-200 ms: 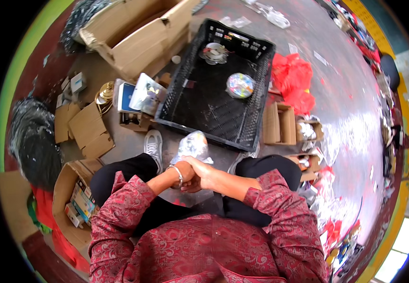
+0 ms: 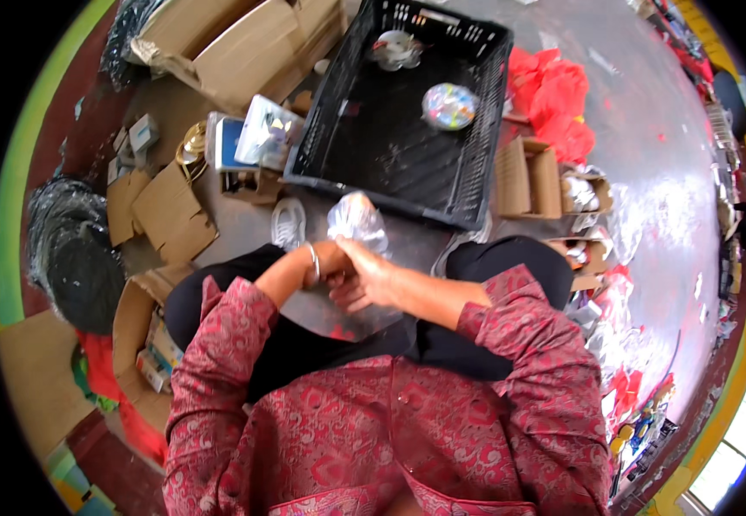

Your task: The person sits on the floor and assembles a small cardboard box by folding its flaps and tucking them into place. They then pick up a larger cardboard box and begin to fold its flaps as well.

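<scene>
One clear bag, its contents too blurred to tell, sits just short of the black crate and at the far edge of the person's two joined hands. The left hand, with one bangle at the wrist, and the right hand press together, fingers bent and narrow. The bag's near end vanishes at them, so it is probably gathered there, perhaps to keep its contents in. Which fingers grip it cannot be told, since the right hand covers much of the left.

From the bag, the one crate stretches toward 1 o'clock, presumably set in front so both arms reach it. It bears two wrapped bundles: a see-through bundle just past 12 and a multicoloured bundle at 1.

At 10 o'clock, at least two flat packs stand over one small carton, which seems to prop them. One large carton lies at 11. Around 3 o'clock, three brown cartons cluster, likely for easy reach; red plastic heaps at 2. At 8, one low carton holds several packs beside the left knee.
</scene>
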Motion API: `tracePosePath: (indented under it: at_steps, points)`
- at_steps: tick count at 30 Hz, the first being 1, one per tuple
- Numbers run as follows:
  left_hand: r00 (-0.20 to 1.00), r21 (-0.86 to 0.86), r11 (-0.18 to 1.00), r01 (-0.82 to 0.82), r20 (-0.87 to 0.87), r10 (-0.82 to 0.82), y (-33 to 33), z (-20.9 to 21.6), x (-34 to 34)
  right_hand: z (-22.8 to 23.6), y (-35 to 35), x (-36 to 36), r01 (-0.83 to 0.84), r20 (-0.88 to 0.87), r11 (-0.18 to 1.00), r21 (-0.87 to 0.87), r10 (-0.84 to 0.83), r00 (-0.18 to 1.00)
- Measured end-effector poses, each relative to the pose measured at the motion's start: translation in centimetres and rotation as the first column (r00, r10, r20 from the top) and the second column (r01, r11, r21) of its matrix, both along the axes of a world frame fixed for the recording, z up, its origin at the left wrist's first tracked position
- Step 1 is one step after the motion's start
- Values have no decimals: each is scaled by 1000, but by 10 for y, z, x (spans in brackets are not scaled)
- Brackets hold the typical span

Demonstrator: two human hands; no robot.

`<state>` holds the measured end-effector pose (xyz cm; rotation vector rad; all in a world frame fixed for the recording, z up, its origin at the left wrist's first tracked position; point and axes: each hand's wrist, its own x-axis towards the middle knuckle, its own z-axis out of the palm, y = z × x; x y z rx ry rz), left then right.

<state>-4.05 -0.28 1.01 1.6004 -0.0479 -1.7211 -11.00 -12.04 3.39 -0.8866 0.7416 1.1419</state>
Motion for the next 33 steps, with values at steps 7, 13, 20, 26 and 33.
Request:
tracePosePath:
  at_steps: [7, 13, 20, 26, 33]
  points:
    - [878, 322, 921, 220, 346, -331, 47, 45, 41, 41, 7, 0, -148, 374, 984, -94, 173, 911]
    - [684, 535, 829, 164, 544, -487, 115, 133, 102, 51, 5, 1, -149, 569, 968, -203, 240, 787]
    - [239, 946, 319, -65, 325, -915, 153, 158, 120, 68, -9, -1, -222, 727, 872, -436, 486, 486]
    - [368, 986, 159, 47, 130, -921, 181, 83, 106, 83, -11, -3, -335, 652, 617, -712, 758, 11]
    - [270, 964, 191, 182, 138, -953, 244, -98, 88, 68, -6, -1, -330, 582, 520, -788, 804, -122]
